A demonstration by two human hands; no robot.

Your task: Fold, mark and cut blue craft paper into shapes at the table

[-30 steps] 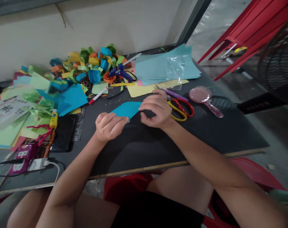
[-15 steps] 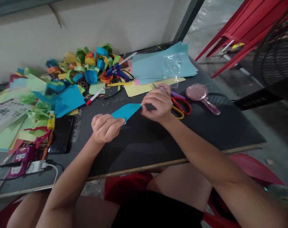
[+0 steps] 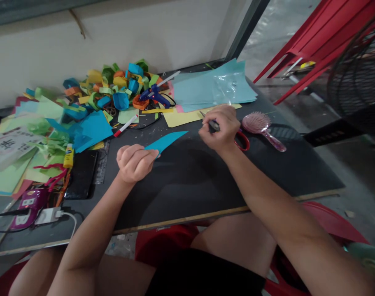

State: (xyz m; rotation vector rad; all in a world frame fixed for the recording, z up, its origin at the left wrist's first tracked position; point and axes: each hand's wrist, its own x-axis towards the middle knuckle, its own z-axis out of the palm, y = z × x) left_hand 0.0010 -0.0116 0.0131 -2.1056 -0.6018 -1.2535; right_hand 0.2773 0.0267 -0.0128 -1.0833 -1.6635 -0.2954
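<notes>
My left hand [image 3: 135, 163] is closed, pinching a folded piece of blue paper [image 3: 168, 140] whose pointed end sticks out to the right above the dark table. Over the scissors at the right, my right hand [image 3: 222, 126] has its fingers curled in. A dark shape shows inside the curl, but whether the fingers grip it is unclear. Part of the scissors' red handle [image 3: 243, 142] shows beside the wrist, and a thin metal tip pokes out past the knuckles. The hand hides the rest.
A heap of folded coloured paper pieces [image 3: 121, 80] lies along the wall, with a blue glue gun [image 3: 154, 95] beside it. Light-blue sheets [image 3: 199, 88] are at the back. Nearby are a hairbrush [image 3: 257, 122], a phone [image 3: 81, 174], a glue stick [image 3: 68, 155] and a marker [image 3: 126, 126].
My right hand has left the tip of the blue paper and moved right, over the scissors, covering the yellow handle. My left hand still holds the paper, now tilted slightly differently.
</notes>
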